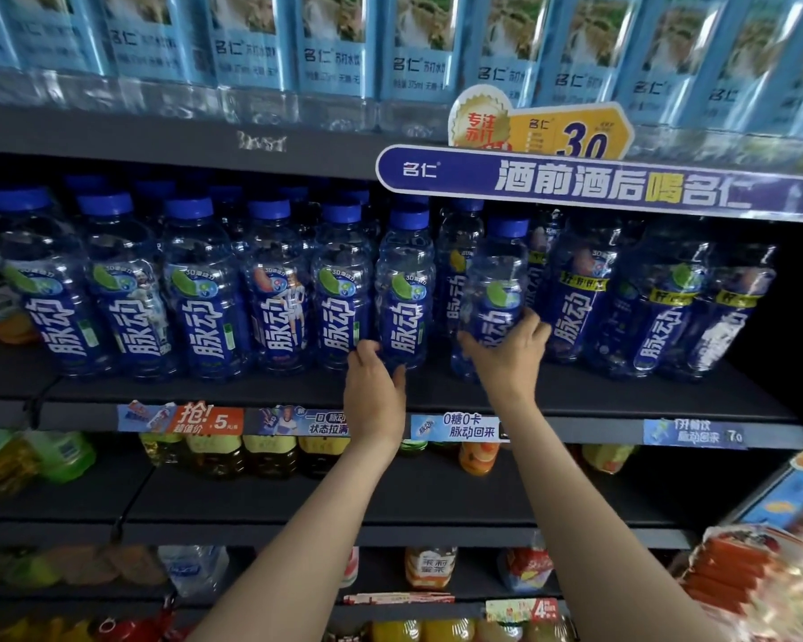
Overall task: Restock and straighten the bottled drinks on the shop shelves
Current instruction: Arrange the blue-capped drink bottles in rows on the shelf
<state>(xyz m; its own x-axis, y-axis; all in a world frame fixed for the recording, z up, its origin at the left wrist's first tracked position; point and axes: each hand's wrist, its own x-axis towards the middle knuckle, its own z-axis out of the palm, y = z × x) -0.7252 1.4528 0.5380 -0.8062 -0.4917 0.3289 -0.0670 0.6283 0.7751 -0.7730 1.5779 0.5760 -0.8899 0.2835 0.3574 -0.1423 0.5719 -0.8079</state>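
Observation:
A row of blue-capped, blue-labelled drink bottles stands on the middle shelf (251, 391). My left hand (375, 386) grips the base of one upright bottle (404, 289) in the row's middle. My right hand (506, 354) grips the lower part of the neighbouring bottle (497, 289), which stands a little forward of the row and leans slightly. A third bottle (457, 252) shows behind, in the gap between the two.
Pale blue packs (325, 44) fill the top shelf. A blue promo sign (599, 187) overhangs the right bottles. Price tags (182, 419) line the shelf edge. Yellow and orange drinks (270, 456) sit below. A packaged goods rack (761, 567) juts in at lower right.

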